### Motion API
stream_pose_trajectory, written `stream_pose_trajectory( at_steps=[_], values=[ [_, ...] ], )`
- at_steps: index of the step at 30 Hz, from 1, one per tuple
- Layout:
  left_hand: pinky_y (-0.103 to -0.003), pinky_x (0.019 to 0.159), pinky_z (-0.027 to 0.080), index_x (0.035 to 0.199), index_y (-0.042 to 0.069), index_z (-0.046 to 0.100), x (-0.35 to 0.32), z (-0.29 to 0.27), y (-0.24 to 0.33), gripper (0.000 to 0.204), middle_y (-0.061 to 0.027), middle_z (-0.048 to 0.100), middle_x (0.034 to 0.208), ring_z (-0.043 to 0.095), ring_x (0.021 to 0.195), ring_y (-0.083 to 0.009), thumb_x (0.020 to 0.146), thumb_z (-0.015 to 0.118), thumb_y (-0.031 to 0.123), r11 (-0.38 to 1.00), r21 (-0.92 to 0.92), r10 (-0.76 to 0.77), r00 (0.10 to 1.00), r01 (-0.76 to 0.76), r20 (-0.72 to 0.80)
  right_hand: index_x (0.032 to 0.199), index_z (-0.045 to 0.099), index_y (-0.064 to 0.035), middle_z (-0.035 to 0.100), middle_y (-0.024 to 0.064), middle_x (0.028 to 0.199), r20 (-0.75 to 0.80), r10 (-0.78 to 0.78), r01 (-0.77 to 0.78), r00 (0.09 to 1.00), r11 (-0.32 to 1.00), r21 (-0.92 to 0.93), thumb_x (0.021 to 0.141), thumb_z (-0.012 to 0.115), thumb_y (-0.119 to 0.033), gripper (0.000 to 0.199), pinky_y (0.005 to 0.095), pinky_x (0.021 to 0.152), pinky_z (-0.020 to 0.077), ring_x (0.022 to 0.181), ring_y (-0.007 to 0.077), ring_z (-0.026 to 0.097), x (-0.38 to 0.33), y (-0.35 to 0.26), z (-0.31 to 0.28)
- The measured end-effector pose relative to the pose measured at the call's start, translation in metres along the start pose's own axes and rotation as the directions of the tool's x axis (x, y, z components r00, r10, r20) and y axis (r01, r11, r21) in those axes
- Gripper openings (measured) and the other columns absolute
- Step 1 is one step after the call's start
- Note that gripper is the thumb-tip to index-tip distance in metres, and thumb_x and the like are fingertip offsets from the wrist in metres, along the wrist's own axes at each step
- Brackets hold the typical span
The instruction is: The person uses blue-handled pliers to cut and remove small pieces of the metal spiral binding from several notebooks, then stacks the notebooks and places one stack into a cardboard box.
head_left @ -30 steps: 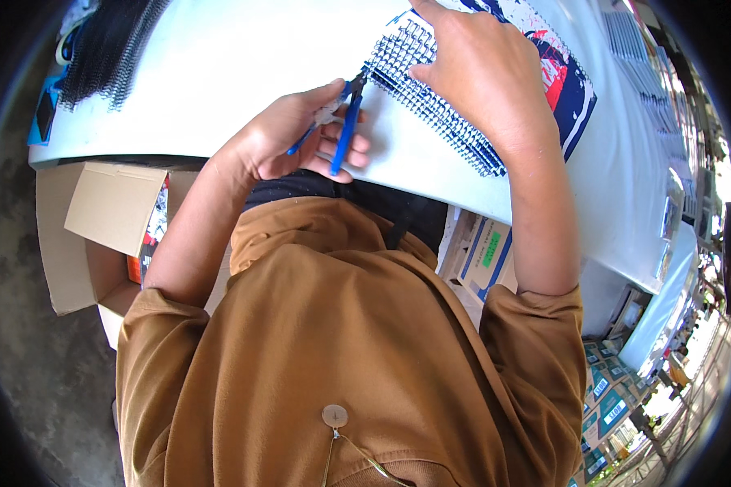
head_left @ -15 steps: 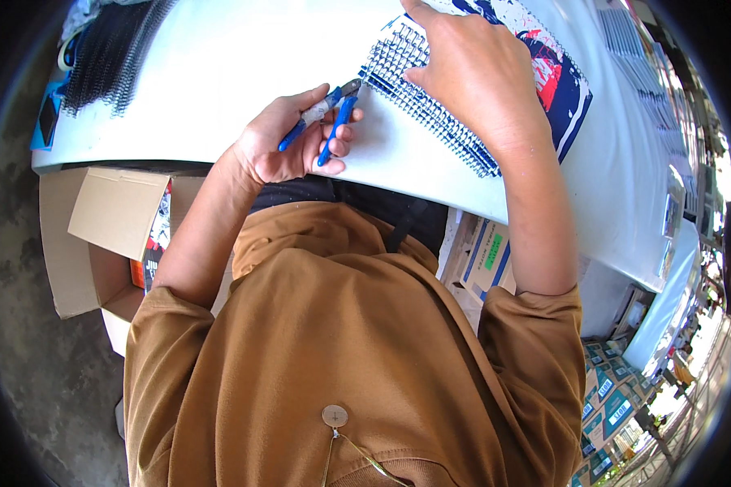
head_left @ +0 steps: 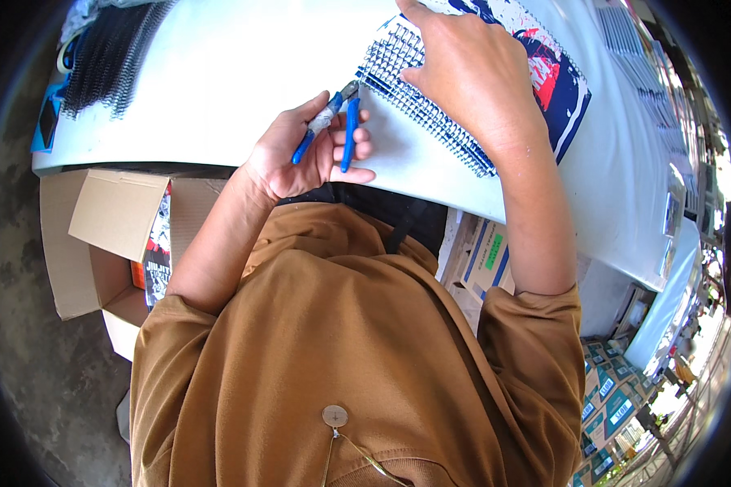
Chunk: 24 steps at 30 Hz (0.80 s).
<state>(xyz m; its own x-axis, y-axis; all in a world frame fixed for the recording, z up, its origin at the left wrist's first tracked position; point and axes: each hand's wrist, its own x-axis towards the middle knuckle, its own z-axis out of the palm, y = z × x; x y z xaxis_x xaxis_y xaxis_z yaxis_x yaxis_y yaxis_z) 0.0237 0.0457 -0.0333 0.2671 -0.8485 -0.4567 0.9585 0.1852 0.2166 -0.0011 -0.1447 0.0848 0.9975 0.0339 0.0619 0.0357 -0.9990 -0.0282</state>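
My left hand point(head_left: 288, 150) is closed loosely around a pair of blue-handled pliers point(head_left: 350, 134), one handle wrapped in clear or whitish tape. The pliers' handles are spread apart, and their jaws meet the near left corner of a stack of spiral-bound notebooks point(head_left: 574, 101). Dark wire coils point(head_left: 430, 109) run in rows along the stack's near side. On top of the notebooks rests my right hand point(head_left: 479, 73), fingers stretched out and thumb spread over the coils. The covers are dark blue, white and red. Whether the jaws grip a coil end is too small to tell.
A bundle of black spiral coils point(head_left: 114, 61) lies at the white table's point(head_left: 227, 89) far left, beside a blue item point(head_left: 45, 122). Below stands an opened cardboard box point(head_left: 118, 207). More notebooks point(head_left: 638, 69) are stacked at the right. A carton point(head_left: 486, 253) sits under the table.
My left hand has shifted slightly right and nearer to me, turning the pliers more upright; its fingers have loosened. My right hand has barely moved on the notebooks.
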Motion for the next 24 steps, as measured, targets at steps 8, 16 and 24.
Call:
stream_pose_trajectory(
  at_steps=[8,16,24],
  values=[
    [-0.046,0.074,0.055,0.118,-0.004,0.045,-0.004,0.032,-0.004,0.056,-0.0109,0.053,0.087,0.057,0.079,-0.0218,0.098,0.021,0.042,1.000,0.002,0.005,0.989,-0.004,-0.147,0.113,0.057,0.0040,0.060,0.0193,0.061,-0.008,-0.003,0.003,1.000,1.000,-0.012,0.068,0.059,-0.004,0.045,0.0369,0.055,0.0516,0.059,0.0304,0.064,-0.002,0.001,0.000],
    [-0.041,0.070,0.052,0.115,-0.005,0.047,-0.002,0.010,0.009,0.053,-0.0114,0.054,0.081,0.058,0.076,-0.0239,0.099,0.022,0.040,0.820,0.572,0.024,0.998,0.012,-0.056,0.112,0.058,0.0036,0.061,0.0187,0.061,-0.036,-0.023,0.023,0.999,1.000,-0.014,0.068,0.059,-0.004,0.044,0.0361,0.054,0.0513,0.059,0.0299,0.064,-0.001,0.002,0.001],
    [-0.039,0.082,0.045,0.118,-0.003,0.043,-0.028,0.060,0.067,0.049,-0.0239,0.061,0.099,0.060,0.095,-0.0342,0.094,0.042,0.039,-0.332,0.880,0.191,0.938,0.340,-0.291,0.122,0.057,-0.0140,0.063,0.0129,0.068,-0.236,-0.080,0.094,0.968,0.994,0.050,0.070,0.075,-0.020,0.056,0.0316,0.059,0.0501,0.062,0.0221,0.064,-0.007,0.017,0.007]
  ],
)
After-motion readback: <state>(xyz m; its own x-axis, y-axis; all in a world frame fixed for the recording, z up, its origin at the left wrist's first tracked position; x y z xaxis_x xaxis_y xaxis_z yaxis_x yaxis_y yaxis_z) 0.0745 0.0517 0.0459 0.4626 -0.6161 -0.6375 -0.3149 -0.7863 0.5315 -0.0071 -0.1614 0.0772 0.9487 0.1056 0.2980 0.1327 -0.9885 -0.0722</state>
